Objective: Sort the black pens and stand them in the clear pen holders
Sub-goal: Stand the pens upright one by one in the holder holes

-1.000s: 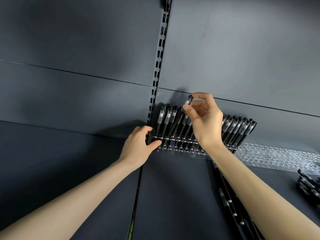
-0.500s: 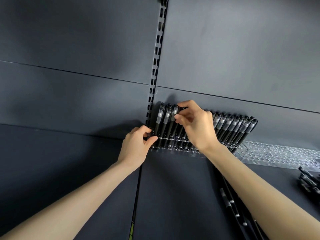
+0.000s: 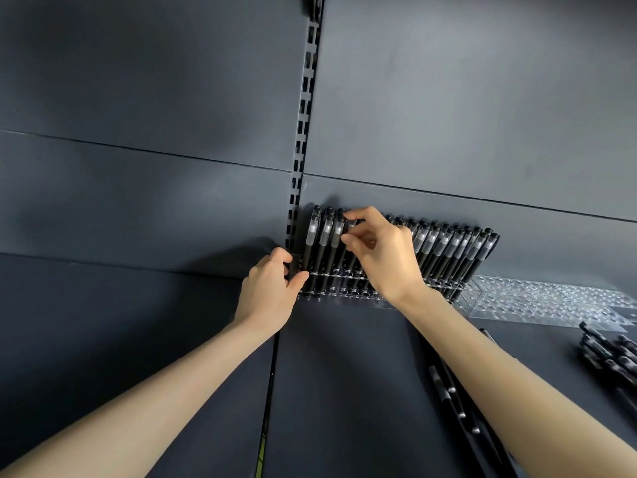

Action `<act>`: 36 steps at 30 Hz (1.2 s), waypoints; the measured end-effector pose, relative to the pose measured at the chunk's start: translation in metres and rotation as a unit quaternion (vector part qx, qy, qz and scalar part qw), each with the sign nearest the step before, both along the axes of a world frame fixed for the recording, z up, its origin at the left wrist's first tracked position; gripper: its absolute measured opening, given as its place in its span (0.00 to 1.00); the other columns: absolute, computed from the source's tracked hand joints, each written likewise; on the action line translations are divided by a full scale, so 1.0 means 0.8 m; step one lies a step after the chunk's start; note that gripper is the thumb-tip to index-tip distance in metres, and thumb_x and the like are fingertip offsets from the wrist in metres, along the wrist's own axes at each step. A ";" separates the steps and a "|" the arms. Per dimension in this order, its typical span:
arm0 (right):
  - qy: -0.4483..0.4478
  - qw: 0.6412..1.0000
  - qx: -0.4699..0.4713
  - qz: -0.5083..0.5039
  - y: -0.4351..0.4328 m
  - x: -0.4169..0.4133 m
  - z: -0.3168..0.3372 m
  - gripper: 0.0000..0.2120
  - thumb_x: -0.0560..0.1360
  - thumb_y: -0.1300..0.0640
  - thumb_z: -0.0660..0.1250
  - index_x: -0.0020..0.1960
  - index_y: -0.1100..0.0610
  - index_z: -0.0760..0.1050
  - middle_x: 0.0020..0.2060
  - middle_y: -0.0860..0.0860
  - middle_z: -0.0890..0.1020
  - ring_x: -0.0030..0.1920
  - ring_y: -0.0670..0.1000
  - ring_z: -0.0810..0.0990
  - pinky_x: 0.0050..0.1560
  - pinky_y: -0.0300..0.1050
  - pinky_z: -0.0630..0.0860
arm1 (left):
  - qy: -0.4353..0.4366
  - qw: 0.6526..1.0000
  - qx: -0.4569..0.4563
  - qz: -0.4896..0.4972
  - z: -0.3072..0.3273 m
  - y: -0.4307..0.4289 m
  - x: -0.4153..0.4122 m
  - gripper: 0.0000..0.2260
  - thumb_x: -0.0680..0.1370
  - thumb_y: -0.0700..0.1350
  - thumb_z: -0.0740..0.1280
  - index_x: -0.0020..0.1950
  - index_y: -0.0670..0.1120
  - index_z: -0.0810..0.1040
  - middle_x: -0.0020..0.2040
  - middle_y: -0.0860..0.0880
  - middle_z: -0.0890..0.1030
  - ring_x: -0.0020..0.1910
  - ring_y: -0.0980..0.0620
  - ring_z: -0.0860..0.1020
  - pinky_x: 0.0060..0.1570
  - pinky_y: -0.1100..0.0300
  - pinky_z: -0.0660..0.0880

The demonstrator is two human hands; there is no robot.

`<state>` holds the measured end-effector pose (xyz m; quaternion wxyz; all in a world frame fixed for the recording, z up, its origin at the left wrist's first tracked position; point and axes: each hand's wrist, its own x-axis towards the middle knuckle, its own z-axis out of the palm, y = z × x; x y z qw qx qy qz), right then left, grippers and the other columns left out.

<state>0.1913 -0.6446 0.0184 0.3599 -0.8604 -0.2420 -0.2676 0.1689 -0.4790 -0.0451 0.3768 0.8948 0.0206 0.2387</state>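
Note:
A clear pen holder stands against the back wall of the dark shelf, packed with several upright black pens. My left hand grips the holder's left end, thumb on its front edge. My right hand is curled over the row near its left end, thumb and forefinger pinching the cap of one black pen that stands among the others. My right hand hides the middle of the row.
A second clear pen holder, with no pens in it, lies to the right. Loose black pens are piled at the far right, and more loose pens lie under my right forearm. A slotted upright runs up the wall.
My right hand has come down and to the left, lowering the pen it held above the row into the holder. My left hand has stayed at the holder's left end.

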 end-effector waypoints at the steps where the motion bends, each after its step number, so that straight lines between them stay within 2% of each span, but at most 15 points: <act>1: -0.003 1.000 0.004 -0.004 -0.002 -0.003 0.000 0.12 0.76 0.60 0.67 0.59 0.56 0.74 0.40 0.48 0.82 0.42 0.47 0.80 0.48 0.40 0.77 | 0.004 1.000 0.003 0.006 0.001 -0.001 -0.004 0.13 0.77 0.50 0.67 0.56 0.44 0.72 0.51 0.48 0.77 0.47 0.48 0.78 0.46 0.52 0.75; 5: -0.005 1.000 0.015 -0.008 -0.019 -0.019 -0.008 0.08 0.77 0.57 0.65 0.56 0.56 0.75 0.38 0.45 0.79 0.40 0.42 0.78 0.45 0.38 0.76 | 0.016 0.998 0.045 0.031 0.005 -0.011 -0.033 0.10 0.77 0.50 0.66 0.51 0.45 0.72 0.50 0.48 0.74 0.47 0.46 0.77 0.46 0.53 0.74; 7: 0.004 1.000 0.017 -0.006 -0.036 -0.032 -0.015 0.04 0.78 0.57 0.64 0.51 0.56 0.76 0.36 0.43 0.78 0.38 0.41 0.77 0.42 0.38 0.75 | 0.024 0.998 0.062 0.016 0.009 -0.025 -0.051 0.07 0.77 0.50 0.65 0.47 0.46 0.74 0.47 0.49 0.76 0.45 0.47 0.77 0.45 0.54 0.74; 11: 0.015 1.000 -0.009 -0.011 -0.086 -0.056 -0.027 0.05 0.78 0.56 0.64 0.46 0.56 0.77 0.36 0.45 0.78 0.35 0.41 0.76 0.39 0.37 0.72 | 0.058 0.994 0.082 -0.033 0.017 -0.073 -0.086 0.07 0.77 0.50 0.64 0.44 0.48 0.75 0.42 0.53 0.79 0.43 0.50 0.78 0.46 0.53 0.75; 13: 0.021 0.999 -0.033 -0.010 -0.117 -0.067 -0.034 0.05 0.77 0.56 0.64 0.45 0.56 0.78 0.37 0.46 0.79 0.36 0.43 0.77 0.41 0.41 0.75 | 0.063 0.992 0.098 -0.054 0.016 -0.105 -0.101 0.07 0.77 0.51 0.64 0.43 0.49 0.75 0.41 0.54 0.79 0.42 0.51 0.78 0.45 0.53 0.76; 15: 0.033 0.998 -0.055 -0.002 -0.152 -0.077 -0.045 0.05 0.77 0.56 0.65 0.45 0.55 0.78 0.39 0.48 0.80 0.38 0.48 0.79 0.44 0.49 0.78 | 0.069 0.988 0.120 -0.066 0.011 -0.141 -0.117 0.08 0.78 0.53 0.63 0.45 0.50 0.74 0.43 0.54 0.78 0.43 0.52 0.77 0.44 0.54 0.75; 18: 0.050 0.995 -0.083 0.023 -0.204 -0.090 -0.058 0.05 0.76 0.55 0.65 0.44 0.55 0.78 0.40 0.50 0.80 0.40 0.52 0.80 0.46 0.54 0.78 | 0.079 0.984 0.149 -0.059 0.005 -0.193 -0.139 0.12 0.78 0.57 0.61 0.52 0.49 0.73 0.49 0.53 0.77 0.47 0.52 0.75 0.44 0.58 0.72; 20: 0.060 0.990 -0.118 0.038 -0.233 -0.096 -0.066 0.05 0.76 0.55 0.65 0.46 0.55 0.78 0.43 0.50 0.80 0.45 0.52 0.79 0.50 0.53 0.76 | 0.092 0.982 0.161 -0.038 0.001 -0.221 -0.150 0.17 0.78 0.59 0.59 0.58 0.48 0.71 0.54 0.52 0.76 0.54 0.51 0.73 0.50 0.56 0.72; 23: 0.080 0.977 -0.190 0.053 -0.262 -0.105 -0.080 0.11 0.78 0.52 0.64 0.57 0.55 0.77 0.55 0.49 0.79 0.56 0.54 0.75 0.59 0.45 0.68 | 0.124 0.976 0.178 0.014 -0.005 -0.249 -0.158 0.23 0.77 0.63 0.58 0.63 0.47 0.68 0.61 0.50 0.73 0.62 0.49 0.69 0.58 0.54 0.68; 27: 0.142 0.966 -0.205 0.070 -0.277 -0.114 -0.090 0.20 0.79 0.47 0.61 0.68 0.52 0.70 0.70 0.49 0.69 0.70 0.55 0.62 0.70 0.49 0.59 | 0.151 0.973 0.164 0.056 -0.005 -0.273 -0.158 0.26 0.77 0.63 0.58 0.66 0.46 0.66 0.64 0.48 0.71 0.64 0.47 0.68 0.59 0.55 0.67; 30: 0.166 0.965 -0.191 0.074 -0.277 -0.115 -0.091 0.21 0.79 0.46 0.59 0.70 0.51 0.68 0.72 0.48 0.65 0.73 0.53 0.57 0.72 0.50 0.56 | 0.166 0.974 0.147 0.052 -0.001 -0.288 -0.153 0.25 0.79 0.59 0.59 0.71 0.47 0.63 0.65 0.45 0.69 0.64 0.45 0.69 0.57 0.55 0.68; 34: 0.180 0.966 -0.168 0.078 -0.278 -0.115 -0.091 0.20 0.80 0.48 0.58 0.70 0.52 0.68 0.71 0.47 0.67 0.73 0.53 0.58 0.72 0.51 0.57 | 0.188 0.970 0.145 0.057 0.005 -0.291 -0.152 0.19 0.80 0.55 0.59 0.69 0.48 0.66 0.61 0.44 0.70 0.56 0.43 0.74 0.50 0.57 0.69; 36: 0.183 0.967 -0.160 0.078 -0.281 -0.116 -0.090 0.19 0.80 0.49 0.58 0.69 0.53 0.68 0.71 0.48 0.68 0.72 0.53 0.58 0.71 0.51 0.58 | 0.209 0.964 0.153 0.051 0.010 -0.288 -0.150 0.18 0.81 0.53 0.58 0.68 0.46 0.66 0.61 0.43 0.71 0.56 0.41 0.75 0.50 0.55 0.69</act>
